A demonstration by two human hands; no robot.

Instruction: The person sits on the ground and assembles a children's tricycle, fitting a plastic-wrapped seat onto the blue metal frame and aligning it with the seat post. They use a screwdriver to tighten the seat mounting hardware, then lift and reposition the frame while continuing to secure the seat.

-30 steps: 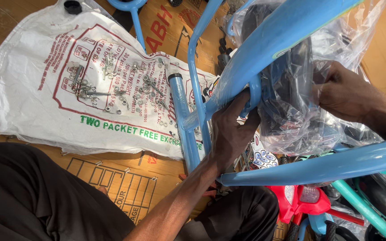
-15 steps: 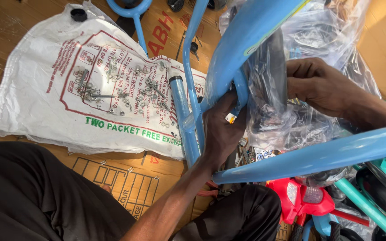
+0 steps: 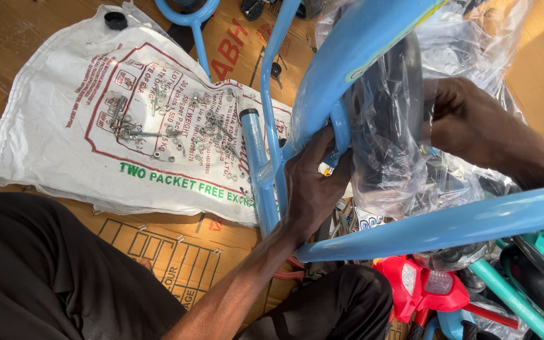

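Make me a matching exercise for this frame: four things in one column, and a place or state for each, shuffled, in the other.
Things
1. left hand
2. right hand
3. loose screws and nuts
4. red plastic part

Places or states
A. scattered on the white printed sack
B. lying low on the floor, below the frame tube
C. closed around the light blue frame
D. pressed against the clear plastic wrap over the dark wheel

Pairs: 1-C, 2-D, 3-A, 4-B
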